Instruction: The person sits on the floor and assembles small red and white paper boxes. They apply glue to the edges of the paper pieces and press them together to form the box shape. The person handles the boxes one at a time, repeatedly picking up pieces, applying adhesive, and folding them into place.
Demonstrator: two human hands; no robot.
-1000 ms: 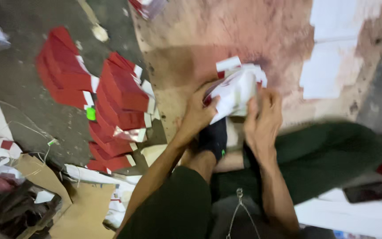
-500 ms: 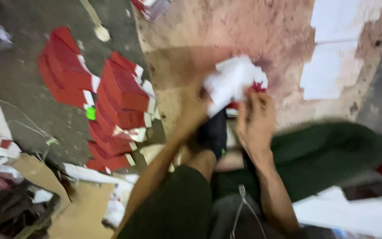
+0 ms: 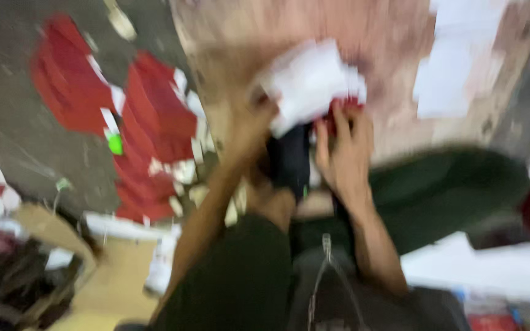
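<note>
Since the earlier frame the white sheet (image 3: 311, 83) has been lifted, gripped by both hands (image 3: 345, 153), beside red stacks (image 3: 148, 129) already laid.

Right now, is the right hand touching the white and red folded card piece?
Touching. In the head view, though blurred, the right hand has its fingers lying over the lower edge of the white and red card piece, with no gap visible.

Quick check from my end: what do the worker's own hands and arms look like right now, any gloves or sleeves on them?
The frame is badly blurred. Both the left hand and the right hand look bare, with no gloves. Both forearms are uncovered up to the bottom edge of the view, with no sleeves in sight. No watch, band or ring can be made out through the blur.
</note>
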